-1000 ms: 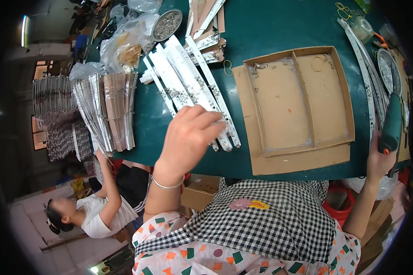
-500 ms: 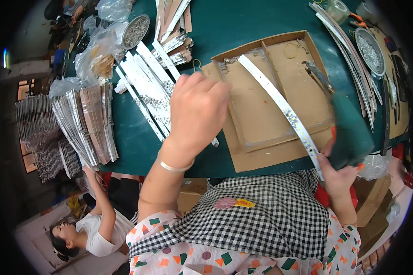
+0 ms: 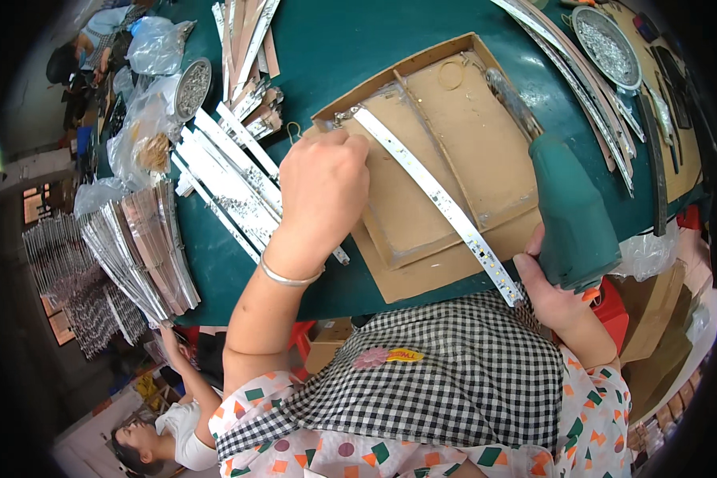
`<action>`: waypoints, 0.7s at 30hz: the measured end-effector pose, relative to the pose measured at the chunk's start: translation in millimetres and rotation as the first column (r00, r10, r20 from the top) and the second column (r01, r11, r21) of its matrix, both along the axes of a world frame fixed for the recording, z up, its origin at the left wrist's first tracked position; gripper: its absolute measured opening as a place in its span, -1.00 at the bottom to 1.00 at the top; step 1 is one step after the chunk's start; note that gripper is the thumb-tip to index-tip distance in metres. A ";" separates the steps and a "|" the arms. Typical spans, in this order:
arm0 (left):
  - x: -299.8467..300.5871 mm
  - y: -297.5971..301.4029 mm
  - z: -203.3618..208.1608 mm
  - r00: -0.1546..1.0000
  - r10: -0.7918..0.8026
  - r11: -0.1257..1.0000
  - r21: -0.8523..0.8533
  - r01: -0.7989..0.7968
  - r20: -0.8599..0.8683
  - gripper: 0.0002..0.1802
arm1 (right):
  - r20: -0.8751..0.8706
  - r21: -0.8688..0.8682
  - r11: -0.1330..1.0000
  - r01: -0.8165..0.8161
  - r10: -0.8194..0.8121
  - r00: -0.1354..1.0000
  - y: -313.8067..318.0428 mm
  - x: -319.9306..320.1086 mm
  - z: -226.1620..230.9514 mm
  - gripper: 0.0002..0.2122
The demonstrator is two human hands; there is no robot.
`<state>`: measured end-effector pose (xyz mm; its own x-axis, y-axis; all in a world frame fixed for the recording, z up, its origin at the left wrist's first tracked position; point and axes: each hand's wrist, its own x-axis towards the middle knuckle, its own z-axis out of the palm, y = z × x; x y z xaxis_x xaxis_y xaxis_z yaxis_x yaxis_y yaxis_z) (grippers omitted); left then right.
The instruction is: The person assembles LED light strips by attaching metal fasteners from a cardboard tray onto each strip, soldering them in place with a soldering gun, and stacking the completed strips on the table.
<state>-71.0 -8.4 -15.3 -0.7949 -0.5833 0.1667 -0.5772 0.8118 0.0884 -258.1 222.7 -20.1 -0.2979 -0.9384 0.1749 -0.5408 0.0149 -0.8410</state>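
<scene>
Between the two hands' fingers, a slim white strip (image 3: 438,205), long axis on a slant: far end up and left, just past the knuckles of the left hand (image 3: 325,187); near end down and right, just beside the thumb of the right hand (image 3: 554,296). Strip flat and narrow, dotted with small yellowish squares, plus a dark component in its near half. It crosses the left compartment of a shallow cardboard tray (image 3: 470,119) and runs out over the tray's near edge.

Left fingers curled under, tips hidden; cannot tell whether they pinch anything. Right fingers wrapped about a green tool (image 3: 573,215), smooth, thick-bodied; its dull metal shaft points up and left, away from the wrist. Cannot tell if the right thumb touches the strip.

Left of the left fingers: white strips (image 3: 229,191), flat, roughly side by side, tiny bits scattered on top. Beyond those, a round metal bowl (image 3: 193,89) of small grey pieces. Far beyond the right fingers, curved thin strips (image 3: 585,88) on the smooth green worktop (image 3: 350,36).
</scene>
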 end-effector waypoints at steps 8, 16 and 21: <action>-13.2 63.7 10.2 0.612 0.523 0.340 0.803 0.489 -0.594 -0.81 | 0.655 -0.053 0.995 0.086 -0.030 0.755 -41.5 13.9 5.8 -0.55; -20.7 85.7 -5.2 0.495 0.435 0.498 0.659 0.564 -0.752 -0.77 | 0.711 0.017 1.000 0.021 -0.027 0.703 -49.1 18.3 10.7 -0.69; -23.5 94.7 -7.1 0.480 0.676 0.233 0.780 0.580 -0.559 -0.75 | 0.772 0.002 0.995 0.097 -0.063 0.632 -51.9 21.0 13.0 -0.80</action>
